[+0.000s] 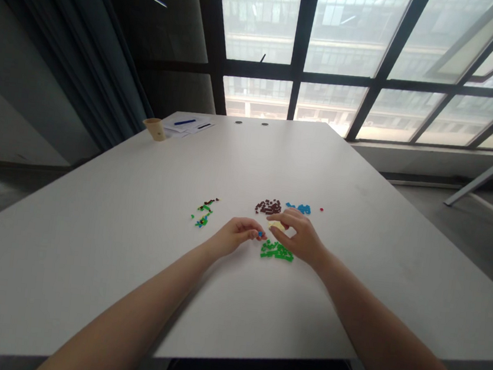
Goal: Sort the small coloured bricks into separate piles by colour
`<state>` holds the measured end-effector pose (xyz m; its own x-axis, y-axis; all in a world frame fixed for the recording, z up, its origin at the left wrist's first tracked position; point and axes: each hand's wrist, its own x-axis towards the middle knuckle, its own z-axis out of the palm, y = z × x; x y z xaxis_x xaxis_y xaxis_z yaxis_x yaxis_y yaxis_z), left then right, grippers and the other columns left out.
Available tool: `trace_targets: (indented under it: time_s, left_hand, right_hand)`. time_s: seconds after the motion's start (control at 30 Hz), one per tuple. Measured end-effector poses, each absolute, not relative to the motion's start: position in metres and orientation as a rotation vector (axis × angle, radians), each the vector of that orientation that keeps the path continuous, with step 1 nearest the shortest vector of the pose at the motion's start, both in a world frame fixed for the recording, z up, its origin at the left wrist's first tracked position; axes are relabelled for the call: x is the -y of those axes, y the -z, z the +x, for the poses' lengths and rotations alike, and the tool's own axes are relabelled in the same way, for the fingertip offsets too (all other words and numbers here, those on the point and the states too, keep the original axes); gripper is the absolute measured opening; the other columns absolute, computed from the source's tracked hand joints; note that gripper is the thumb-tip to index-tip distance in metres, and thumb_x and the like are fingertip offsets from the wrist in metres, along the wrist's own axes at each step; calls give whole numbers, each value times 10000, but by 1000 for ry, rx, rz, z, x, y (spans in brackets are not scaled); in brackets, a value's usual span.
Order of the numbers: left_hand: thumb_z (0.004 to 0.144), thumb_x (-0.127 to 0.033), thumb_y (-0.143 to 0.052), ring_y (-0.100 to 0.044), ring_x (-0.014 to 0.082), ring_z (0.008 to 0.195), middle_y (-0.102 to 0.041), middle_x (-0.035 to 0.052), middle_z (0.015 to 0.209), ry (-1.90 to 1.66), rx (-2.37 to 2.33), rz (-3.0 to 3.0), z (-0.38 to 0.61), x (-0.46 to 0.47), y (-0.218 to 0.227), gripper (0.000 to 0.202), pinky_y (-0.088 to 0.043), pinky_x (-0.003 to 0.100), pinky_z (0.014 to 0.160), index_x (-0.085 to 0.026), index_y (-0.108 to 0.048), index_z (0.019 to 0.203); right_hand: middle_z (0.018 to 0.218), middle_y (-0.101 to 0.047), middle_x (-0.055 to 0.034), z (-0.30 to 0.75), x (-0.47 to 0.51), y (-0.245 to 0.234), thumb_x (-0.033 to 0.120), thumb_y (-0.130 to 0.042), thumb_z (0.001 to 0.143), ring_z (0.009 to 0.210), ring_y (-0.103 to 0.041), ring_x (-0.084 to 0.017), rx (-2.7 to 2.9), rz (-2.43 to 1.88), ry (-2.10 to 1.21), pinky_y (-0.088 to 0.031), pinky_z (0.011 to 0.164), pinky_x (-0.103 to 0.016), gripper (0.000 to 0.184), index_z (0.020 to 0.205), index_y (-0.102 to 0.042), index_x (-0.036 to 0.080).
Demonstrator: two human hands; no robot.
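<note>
Green pcs inside tbl edge

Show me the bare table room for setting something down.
The white table is bare between the brown pieces and the far round spots, and right of the lone red piece. It is crowded around the left hand and right hand, by the blue pieces and green pieces, and far left, under the cup and papers.

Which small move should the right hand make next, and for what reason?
Probably, the right hand should pinch one of the pale yellow pieces: it is open right by them and appears to hold nothing, while the left hand holds a small blue piece.
</note>
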<state>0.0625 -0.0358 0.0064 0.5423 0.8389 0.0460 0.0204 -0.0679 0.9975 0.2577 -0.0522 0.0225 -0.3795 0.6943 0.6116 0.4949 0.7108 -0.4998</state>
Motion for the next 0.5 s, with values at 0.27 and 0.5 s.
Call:
trace_targets:
  time_s: [0.27,0.5]
  left_hand:
    - [604,-439,-696,-570,135,665,-657,37,678,-776,-727,1425,64,36,-5,331,-427,269,696,-123,-644,684]
    - [622,-423,-689,-556,121,658,-653,37,688,-750,-740,1447,65,38,-8,327,-424,258,686,-118,-649,734]
  right_hand:
    - [638,-486,11,247,57,-12,257,-581,757,646,-462,-118,2107,-773,-429,-387,644,-259,153,888,-643,205]
    - [636,-509,5,246,54,-12,246,-582,761,648,-464,-119,2116,-796,-399,-380,631,-249,114,841,-652,205]
